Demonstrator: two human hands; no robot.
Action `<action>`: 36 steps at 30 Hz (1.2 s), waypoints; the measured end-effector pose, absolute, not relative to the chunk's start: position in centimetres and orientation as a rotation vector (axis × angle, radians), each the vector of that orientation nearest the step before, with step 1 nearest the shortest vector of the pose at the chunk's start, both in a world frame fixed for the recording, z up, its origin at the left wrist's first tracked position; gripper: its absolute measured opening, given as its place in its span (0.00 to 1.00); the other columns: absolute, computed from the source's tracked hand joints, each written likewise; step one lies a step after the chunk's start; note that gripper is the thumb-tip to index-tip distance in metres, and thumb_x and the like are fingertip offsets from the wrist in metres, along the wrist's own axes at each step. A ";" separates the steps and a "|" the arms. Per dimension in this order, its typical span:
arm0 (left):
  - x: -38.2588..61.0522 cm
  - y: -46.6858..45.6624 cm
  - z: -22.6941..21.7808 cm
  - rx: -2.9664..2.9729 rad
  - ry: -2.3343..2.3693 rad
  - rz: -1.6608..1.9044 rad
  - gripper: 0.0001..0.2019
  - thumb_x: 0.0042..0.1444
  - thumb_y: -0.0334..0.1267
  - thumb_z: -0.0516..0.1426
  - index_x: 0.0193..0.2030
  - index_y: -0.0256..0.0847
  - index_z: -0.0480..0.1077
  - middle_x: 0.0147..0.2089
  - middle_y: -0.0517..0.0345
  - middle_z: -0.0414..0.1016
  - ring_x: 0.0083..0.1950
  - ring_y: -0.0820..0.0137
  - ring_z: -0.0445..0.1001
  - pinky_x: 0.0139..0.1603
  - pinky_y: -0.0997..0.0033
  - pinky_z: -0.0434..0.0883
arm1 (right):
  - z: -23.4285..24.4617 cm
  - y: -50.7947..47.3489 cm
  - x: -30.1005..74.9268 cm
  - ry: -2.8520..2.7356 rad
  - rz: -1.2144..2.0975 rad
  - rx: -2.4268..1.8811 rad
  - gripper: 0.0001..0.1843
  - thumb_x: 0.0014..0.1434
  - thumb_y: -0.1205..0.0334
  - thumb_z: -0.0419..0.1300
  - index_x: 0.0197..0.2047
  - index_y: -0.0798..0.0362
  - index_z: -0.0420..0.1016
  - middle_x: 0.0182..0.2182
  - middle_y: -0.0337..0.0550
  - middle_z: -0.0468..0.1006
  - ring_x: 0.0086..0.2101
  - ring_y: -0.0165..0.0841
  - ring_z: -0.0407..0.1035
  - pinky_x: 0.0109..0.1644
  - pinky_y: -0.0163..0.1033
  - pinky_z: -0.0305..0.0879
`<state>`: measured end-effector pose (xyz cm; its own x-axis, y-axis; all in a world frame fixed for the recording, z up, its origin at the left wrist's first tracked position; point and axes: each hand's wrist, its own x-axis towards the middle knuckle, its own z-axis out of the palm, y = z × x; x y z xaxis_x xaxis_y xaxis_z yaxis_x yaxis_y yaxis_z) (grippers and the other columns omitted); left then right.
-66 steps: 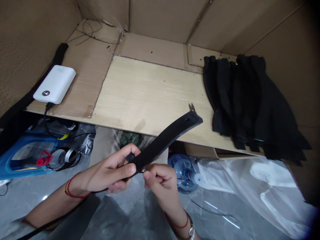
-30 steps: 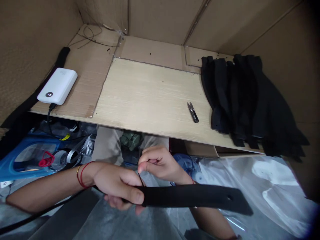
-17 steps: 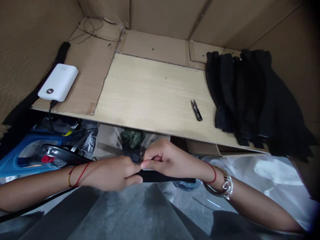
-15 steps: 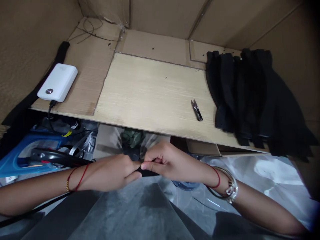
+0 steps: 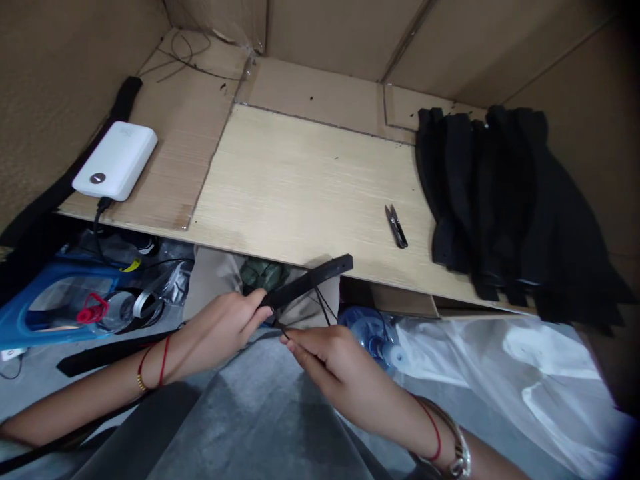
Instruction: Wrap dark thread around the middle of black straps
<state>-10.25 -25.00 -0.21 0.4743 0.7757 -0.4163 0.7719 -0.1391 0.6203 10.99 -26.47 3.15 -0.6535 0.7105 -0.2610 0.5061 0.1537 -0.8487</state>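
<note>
My left hand [image 5: 223, 327] grips a black strap [image 5: 313, 280] near its middle, below the front edge of the wooden tabletop [image 5: 300, 187]. The strap's free end points up and right, level with the table edge. Just right of it, my right hand [image 5: 325, 353] is pinched shut on a thin black thread [image 5: 323, 308] that runs up to the strap. Both hands sit above my grey-clad lap.
Small black thread snips [image 5: 396, 227] lie on the tabletop, with a pile of black straps [image 5: 505, 200] to their right. A white power bank [image 5: 116, 160] sits at the left. Cardboard walls surround the table. A blue container [image 5: 55, 307], water bottle [image 5: 373, 333] and clear plastic sheet [image 5: 525, 373] lie on the floor.
The strap, held low and level between both hands, now tilts up to the right. My right hand has let go of the strap and drawn down, pinching a thread.
</note>
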 end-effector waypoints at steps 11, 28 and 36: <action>-11.3 -25.6 -0.4 1.441 1.212 0.330 0.19 0.67 0.53 0.45 0.33 0.41 0.59 0.24 0.67 0.57 0.25 0.75 0.56 0.25 0.75 0.54 | -0.7 -30.3 11.0 -1.651 1.665 -1.466 0.20 0.68 0.52 0.52 0.34 0.55 0.78 0.23 0.36 0.68 0.26 0.28 0.60 0.30 0.33 0.55; -10.7 -25.7 -0.2 1.005 0.967 0.316 0.20 0.64 0.58 0.49 0.34 0.41 0.59 0.22 0.70 0.54 0.20 0.79 0.50 0.19 0.79 0.51 | -3.0 -30.7 11.2 -1.041 1.889 -1.420 0.27 0.62 0.46 0.60 0.57 0.55 0.73 0.16 0.27 0.49 0.18 0.24 0.41 0.20 0.32 0.38; -11.0 -26.6 -1.4 1.544 1.160 0.078 0.17 0.67 0.49 0.46 0.30 0.40 0.59 0.25 0.65 0.62 0.28 0.73 0.61 0.29 0.72 0.56 | -2.7 -29.0 12.8 -0.963 1.449 -1.295 0.58 0.62 0.51 0.60 0.71 0.44 0.12 0.28 0.34 0.73 0.25 0.31 0.67 0.27 0.34 0.61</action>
